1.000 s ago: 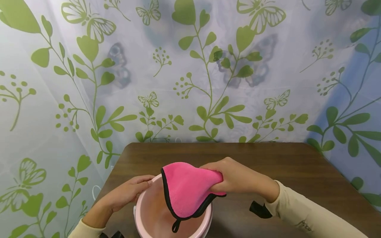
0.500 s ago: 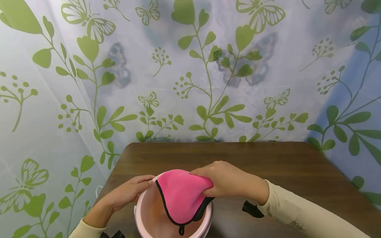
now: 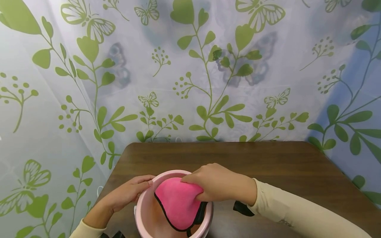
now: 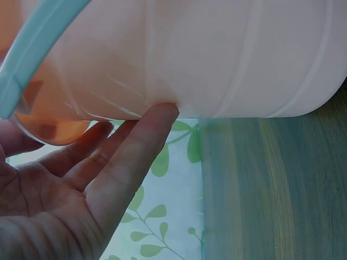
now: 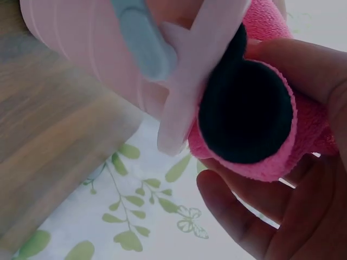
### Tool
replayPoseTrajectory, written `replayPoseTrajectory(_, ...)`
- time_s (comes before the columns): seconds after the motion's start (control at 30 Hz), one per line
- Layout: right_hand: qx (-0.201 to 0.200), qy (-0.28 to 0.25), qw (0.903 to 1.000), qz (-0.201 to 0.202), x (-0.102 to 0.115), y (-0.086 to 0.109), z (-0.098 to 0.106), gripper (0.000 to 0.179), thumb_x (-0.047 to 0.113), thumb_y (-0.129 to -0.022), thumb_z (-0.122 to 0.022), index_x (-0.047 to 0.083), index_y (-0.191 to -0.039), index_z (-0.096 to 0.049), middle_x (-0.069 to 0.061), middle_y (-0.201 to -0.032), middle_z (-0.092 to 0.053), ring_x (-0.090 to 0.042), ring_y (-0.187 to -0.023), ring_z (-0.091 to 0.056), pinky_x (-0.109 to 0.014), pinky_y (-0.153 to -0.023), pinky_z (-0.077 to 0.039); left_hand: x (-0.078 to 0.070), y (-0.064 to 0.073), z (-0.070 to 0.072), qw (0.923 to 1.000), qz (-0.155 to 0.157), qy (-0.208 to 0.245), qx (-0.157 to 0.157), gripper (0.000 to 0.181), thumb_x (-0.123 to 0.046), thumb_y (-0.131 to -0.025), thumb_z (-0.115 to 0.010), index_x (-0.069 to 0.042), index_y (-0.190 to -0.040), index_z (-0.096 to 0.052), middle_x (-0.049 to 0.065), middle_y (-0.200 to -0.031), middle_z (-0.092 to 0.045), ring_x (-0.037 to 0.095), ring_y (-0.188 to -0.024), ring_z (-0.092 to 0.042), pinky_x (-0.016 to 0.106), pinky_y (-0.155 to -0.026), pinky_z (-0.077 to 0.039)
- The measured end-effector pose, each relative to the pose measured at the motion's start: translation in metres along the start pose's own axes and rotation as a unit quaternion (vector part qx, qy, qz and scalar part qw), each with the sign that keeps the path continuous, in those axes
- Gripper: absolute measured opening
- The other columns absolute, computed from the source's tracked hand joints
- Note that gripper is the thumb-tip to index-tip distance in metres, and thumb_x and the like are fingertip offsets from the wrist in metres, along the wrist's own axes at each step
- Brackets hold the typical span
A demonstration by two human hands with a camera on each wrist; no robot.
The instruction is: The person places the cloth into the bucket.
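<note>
A pink cloth (image 3: 178, 202) with black edging hangs into the mouth of a pale pink bucket (image 3: 140, 211). My right hand (image 3: 221, 184) pinches the cloth by its right side, over the bucket's right rim. In the right wrist view the cloth's black edging (image 5: 246, 111) curls into a loop beside the rim, with the thumb and fingers around the pink fabric. My left hand (image 3: 128, 194) grips the bucket's left rim, thumb on top. Seen from the left wrist, its fingers (image 4: 133, 157) lie along the bucket's outer wall.
The bucket stands on a brown wooden table (image 3: 268, 165) near its front edge. A light blue handle (image 4: 40, 46) hangs at the bucket's side. Behind the table is a white curtain (image 3: 166, 66) printed with green leaves and butterflies.
My right hand has moved left and down, bringing the cloth from above the rim lower into the bucket. The left hand has stayed on the rim.
</note>
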State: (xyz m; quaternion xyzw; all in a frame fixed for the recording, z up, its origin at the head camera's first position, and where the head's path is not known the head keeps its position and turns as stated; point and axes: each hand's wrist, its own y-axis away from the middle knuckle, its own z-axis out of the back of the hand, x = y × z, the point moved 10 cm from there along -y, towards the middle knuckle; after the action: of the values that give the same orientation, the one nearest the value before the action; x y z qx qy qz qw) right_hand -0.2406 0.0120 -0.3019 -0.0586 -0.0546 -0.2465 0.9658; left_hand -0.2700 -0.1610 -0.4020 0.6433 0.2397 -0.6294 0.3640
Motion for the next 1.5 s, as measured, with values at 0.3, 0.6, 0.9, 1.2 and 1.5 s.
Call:
replayPoseTrajectory(0.3,0.011,0.034,0.9994,-0.002,0.002,-0.007,-0.007,0.035,0.019,-0.082,-0.08,0.025,-0.115,-0.069,0.016,-0.082,-0.063,-0.002,-0.069,-0.056,-0.027,-0.059,-0.046,0.002,0.001,0.001,0.9999,0.003,0.005,-0.009,0.044,-0.023,-0.111,-0.044,0.008,-0.141,-0.048,0.012,-0.116,-0.066,0.021,-0.097,-0.067,0.033,-0.077,-0.058)
replayPoseTrajectory(0.6,-0.004,0.073,0.9973,0.01,0.005,-0.012,-0.008,0.036,0.027,-0.082,-0.082,0.026,-0.116,-0.07,0.012,-0.087,-0.066,-0.011,-0.08,-0.062,-0.033,-0.066,-0.051,0.002,0.002,0.002,0.9999,0.01,-0.003,-0.013,0.045,-0.025,-0.11,-0.045,0.007,-0.142,-0.048,0.013,-0.116,-0.066,0.022,-0.095,-0.068,0.033,-0.075,-0.058)
replayPoseTrajectory(0.9,0.013,0.108,0.9941,0.006,0.009,-0.018,-0.015,0.041,0.034,-0.085,-0.081,0.025,-0.123,-0.07,0.014,-0.105,-0.071,-0.014,-0.095,-0.064,-0.034,-0.081,-0.052,0.003,0.002,0.002,0.9999,0.011,-0.002,-0.012,0.046,-0.026,-0.11,-0.047,0.006,-0.142,-0.049,0.015,-0.118,-0.065,0.022,-0.096,-0.068,0.034,-0.076,-0.058)
replayPoseTrajectory(1.2,0.035,0.107,0.9937,0.002,0.012,-0.019,-0.021,0.048,0.042,-0.085,-0.081,0.026,-0.129,-0.067,0.016,-0.118,-0.069,-0.014,-0.11,-0.06,-0.036,-0.089,-0.05,0.0,0.0,0.001,1.0,-0.002,0.002,-0.004,0.047,-0.025,-0.11,-0.045,0.009,-0.142,-0.046,0.016,-0.12,-0.064,0.02,-0.098,-0.067,0.033,-0.076,-0.058)
replayPoseTrajectory(1.5,0.042,0.055,0.9973,-0.023,0.003,-0.013,-0.015,0.053,0.054,-0.092,-0.07,0.026,-0.137,-0.065,0.012,-0.134,-0.062,-0.019,-0.129,-0.052,-0.045,-0.104,-0.044,-0.004,0.0,0.007,0.999,0.003,-0.033,-0.029,0.045,-0.024,-0.11,-0.044,0.007,-0.143,-0.047,0.018,-0.126,-0.062,0.023,-0.104,-0.065,0.036,-0.082,-0.057)
